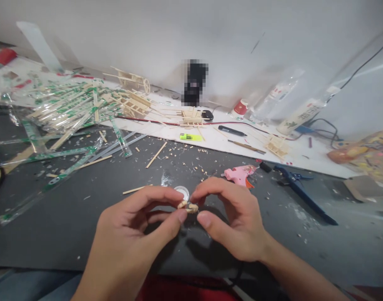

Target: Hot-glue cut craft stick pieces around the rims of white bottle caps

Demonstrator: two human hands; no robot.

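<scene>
Between the thumb and fingers of my left hand (138, 225) is a small pale wooden piece (193, 207), held above the dark table. It looks like short bits joined in a curve, but its exact kind is too small to tell. My right hand (232, 217) is beside its right end, index finger and thumb apart; whether a fingertip touches it I cannot tell. Just behind the fingertips lies a round white disc (182, 193), partly hidden. A thin wooden stick (137, 189) rests on the table beyond my left hand.
A pink glue gun (240, 174) and dark blue cutters (307, 196) lie to the right. Wrapped sticks (69, 108) are heaped at left. Small wooden models (133, 102), a lighter (190, 137) and a black pen (232, 131) lie further back. Wood scraps litter the table.
</scene>
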